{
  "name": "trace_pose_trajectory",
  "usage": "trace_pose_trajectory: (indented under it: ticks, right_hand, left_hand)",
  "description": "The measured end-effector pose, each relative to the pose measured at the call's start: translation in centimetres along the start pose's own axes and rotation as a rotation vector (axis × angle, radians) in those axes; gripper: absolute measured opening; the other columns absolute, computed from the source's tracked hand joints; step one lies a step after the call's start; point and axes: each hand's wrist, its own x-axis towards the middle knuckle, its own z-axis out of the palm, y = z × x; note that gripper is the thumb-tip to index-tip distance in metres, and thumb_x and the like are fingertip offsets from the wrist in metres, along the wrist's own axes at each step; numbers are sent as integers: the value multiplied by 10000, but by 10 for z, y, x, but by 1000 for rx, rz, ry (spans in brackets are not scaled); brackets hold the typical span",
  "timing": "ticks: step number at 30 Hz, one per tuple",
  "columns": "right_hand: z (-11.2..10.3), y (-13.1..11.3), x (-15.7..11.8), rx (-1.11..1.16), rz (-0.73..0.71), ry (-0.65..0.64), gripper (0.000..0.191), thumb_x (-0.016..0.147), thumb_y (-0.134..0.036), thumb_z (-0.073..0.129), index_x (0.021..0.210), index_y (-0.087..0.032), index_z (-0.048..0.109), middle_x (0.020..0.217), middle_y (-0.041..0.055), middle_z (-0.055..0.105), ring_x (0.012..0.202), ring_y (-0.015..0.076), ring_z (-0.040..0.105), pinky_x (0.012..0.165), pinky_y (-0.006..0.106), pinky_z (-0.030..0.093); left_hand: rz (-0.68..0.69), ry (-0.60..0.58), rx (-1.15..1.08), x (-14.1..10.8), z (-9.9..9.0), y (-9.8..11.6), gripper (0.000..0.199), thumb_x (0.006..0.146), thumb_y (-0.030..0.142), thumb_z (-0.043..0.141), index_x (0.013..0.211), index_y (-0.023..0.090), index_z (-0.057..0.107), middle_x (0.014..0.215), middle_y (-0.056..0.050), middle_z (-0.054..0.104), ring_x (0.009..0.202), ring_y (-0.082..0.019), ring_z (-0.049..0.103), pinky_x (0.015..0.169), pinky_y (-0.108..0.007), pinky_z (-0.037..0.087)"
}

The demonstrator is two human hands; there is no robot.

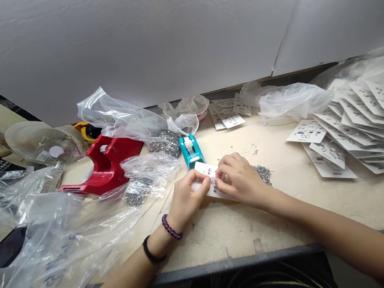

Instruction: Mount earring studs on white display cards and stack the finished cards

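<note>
A white earring card (202, 168) with small metal pieces on it lies before me near the table's front. My left hand (189, 191) pinches the card's left part between thumb and fingers. At the card's right side, my right hand (234, 177) has its fingertips pressed together over the surface; whatever they hold is too small to make out. Just behind the card stands a teal tape dispenser (191, 150). A heap of small silver metal pieces (263, 173) lies beyond my right wrist, partly hidden by it.
Filled cards (358, 127) are piled at the right, and a few more cards (228, 116) lie at the back. On the left are a red tape dispenser (109, 161), clear plastic bags (79, 237) and bagged metal parts (165, 141). A grey wall (154, 37) closes the back.
</note>
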Motion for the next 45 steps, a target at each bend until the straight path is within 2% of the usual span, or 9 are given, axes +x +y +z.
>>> trace_pose_trajectory:
  ticks: [16, 24, 27, 32, 35, 38, 40, 43, 45]
  right_hand:
    - [-4, -9, 0, 9, 91, -72, 138, 755, -240, 533, 641, -169, 561, 791, 35, 540, 823, 173, 406, 717, 298, 311]
    - [-3, -12, -3, -70, 47, 19, 144, 744, -251, 539, 634, -164, 568, 766, 43, 547, 825, 186, 401, 707, 309, 279]
    - [-4, -13, -4, -114, 4, 53, 164, 752, -267, 529, 628, -164, 557, 763, 43, 547, 816, 185, 401, 700, 315, 272]
    - [-5, -13, -7, -178, -35, 57, 129, 738, -257, 541, 640, -173, 551, 764, 45, 547, 824, 202, 413, 701, 331, 283]
    - [-3, -10, -8, -186, -45, 91, 119, 724, -253, 553, 636, -175, 533, 793, 66, 548, 821, 224, 430, 694, 346, 308]
    - [-2, -5, -7, -127, -40, 157, 128, 717, -282, 554, 720, -168, 497, 861, 103, 538, 819, 237, 455, 689, 358, 358]
    - [-4, -2, -6, -27, -24, 145, 221, 724, -314, 550, 857, -153, 476, 926, 123, 529, 841, 235, 483, 687, 350, 396]
    - [-10, 0, -5, 155, 45, -35, 457, 740, -324, 553, 1130, -157, 383, 989, 103, 542, 801, 194, 533, 636, 299, 429]
    - [-15, 1, -4, 231, 98, -168, 520, 757, -337, 550, 1211, -191, 342, 979, 75, 569, 734, 166, 552, 596, 274, 427]
  left_hand:
    - [-152, 22, -79, 1, 8, 2, 186, 671, 266, 587, 551, 159, 492, 561, 31, 555, 558, -106, 509, 564, -220, 406]
    - [-147, 45, -127, -1, 10, 6, 178, 674, 234, 586, 556, 157, 478, 562, 33, 546, 565, -99, 503, 567, -209, 399]
    - [-123, 39, -153, -2, 10, 7, 166, 688, 237, 582, 588, 157, 477, 591, 29, 543, 581, -96, 503, 578, -207, 401]
    - [-110, 122, -201, -5, 12, 6, 240, 654, 204, 619, 694, 179, 384, 629, 53, 444, 579, -75, 464, 548, -188, 383]
    - [-157, 35, -358, -6, 11, 6, 334, 680, 195, 604, 919, 195, 371, 651, 54, 497, 544, -80, 502, 502, -185, 396]
    - [-164, 15, -455, -6, 9, 6, 457, 705, 205, 599, 1075, 201, 330, 694, 31, 558, 546, -90, 540, 505, -194, 428]
    - [-156, -1, -492, -7, 7, 6, 514, 715, 213, 606, 1138, 205, 314, 709, 18, 584, 574, -101, 561, 528, -204, 448]
    - [-148, -30, -521, -7, 6, 7, 565, 720, 228, 622, 1188, 213, 306, 733, 4, 609, 610, -116, 582, 557, -223, 468]
    - [-149, -35, -526, -7, 6, 7, 560, 720, 240, 630, 1186, 213, 321, 758, -9, 617, 621, -123, 592, 566, -233, 477]
